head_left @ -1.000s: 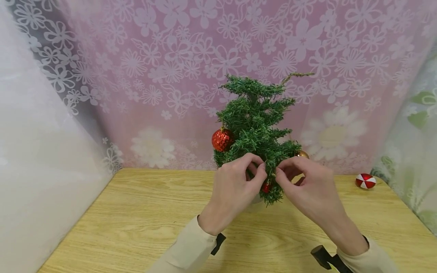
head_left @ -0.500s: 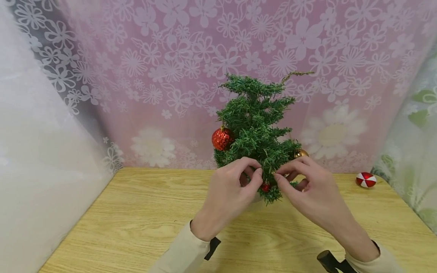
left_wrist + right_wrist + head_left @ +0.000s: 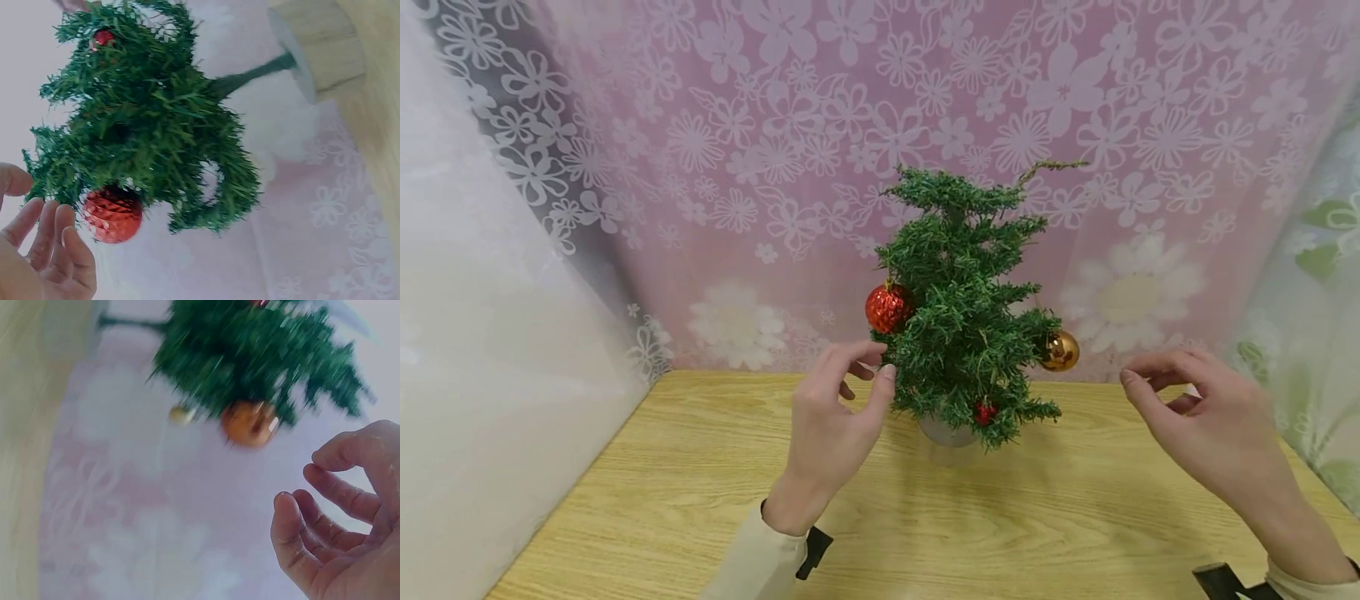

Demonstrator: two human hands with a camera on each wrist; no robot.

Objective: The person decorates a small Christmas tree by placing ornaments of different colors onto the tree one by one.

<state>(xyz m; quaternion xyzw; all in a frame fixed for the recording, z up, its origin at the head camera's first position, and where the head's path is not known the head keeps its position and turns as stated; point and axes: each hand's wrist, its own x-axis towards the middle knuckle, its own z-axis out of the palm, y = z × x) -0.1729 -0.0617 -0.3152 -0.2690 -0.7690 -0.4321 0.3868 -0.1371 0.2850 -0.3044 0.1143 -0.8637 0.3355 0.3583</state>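
A small green artificial Christmas tree (image 3: 962, 308) stands on the table on a round base, which looks wooden in the left wrist view (image 3: 331, 50). A large red bauble (image 3: 889, 308) hangs on its left side, a gold bauble (image 3: 1061, 351) on its right, and a small red bauble (image 3: 986, 412) low in front. My left hand (image 3: 831, 425) is just left of the tree, below the large red bauble, fingers loosely bent and holding nothing. My right hand (image 3: 1213, 425) hovers to the right, apart from the gold bauble; its fingers are loosely curved with nothing between them.
The wooden table (image 3: 700, 483) meets a pink flowered curtain (image 3: 820, 208) behind the tree. A bent twig (image 3: 1048, 165) sticks out at the treetop. A small blurred gold thing (image 3: 181, 414) shows near the tree in the right wrist view.
Both hands have drawn away from the small red bauble, the left one leftward and the right one rightward. That bauble stays hanging on the tree. The red-and-white ball is now mostly behind my right hand.
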